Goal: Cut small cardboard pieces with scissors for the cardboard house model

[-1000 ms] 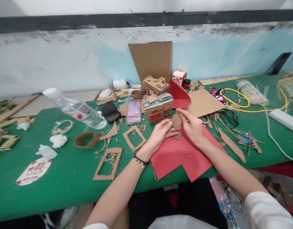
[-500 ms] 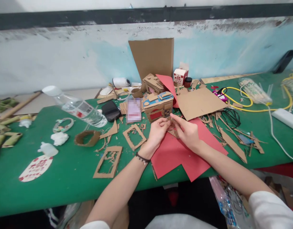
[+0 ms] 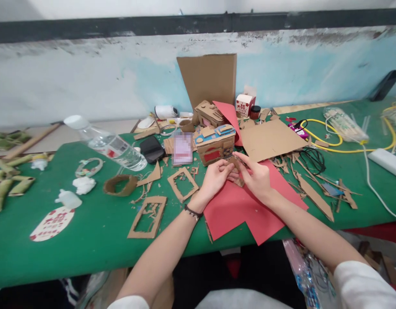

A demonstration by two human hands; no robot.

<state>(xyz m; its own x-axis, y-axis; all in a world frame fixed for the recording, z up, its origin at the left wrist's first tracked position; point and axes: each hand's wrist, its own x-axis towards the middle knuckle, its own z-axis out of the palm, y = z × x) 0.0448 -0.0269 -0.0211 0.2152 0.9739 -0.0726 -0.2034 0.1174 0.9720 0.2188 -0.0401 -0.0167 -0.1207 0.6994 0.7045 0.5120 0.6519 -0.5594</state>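
Note:
Between my two hands is a small piece of cardboard (image 3: 239, 182), partly hidden by my fingers. My left hand (image 3: 215, 180) pinches it from the left, with a dark bracelet on the wrist. From the other side my right hand (image 3: 256, 177) grips the same piece, thumb and fingertips close together. Both hands are above red paper (image 3: 232, 210) spread on the green table. Just behind them stands a small cardboard box model (image 3: 214, 146) with a blue top and a red panel. Two cut cardboard frames (image 3: 182, 184) lie left of my left hand.
A tilted water bottle (image 3: 109, 146), a cardboard ring (image 3: 120, 185) and a black pouch (image 3: 152, 149) are on the left. A flat cardboard sheet (image 3: 270, 139), cardboard scraps (image 3: 314, 197), a yellow cable (image 3: 341, 146) and a white power strip (image 3: 388, 162) lie on the right.
My right hand has shifted slightly right, and the fingers have parted a little, so more of the cardboard piece shows. The whole view has moved slightly; both hands keep hold of the piece.

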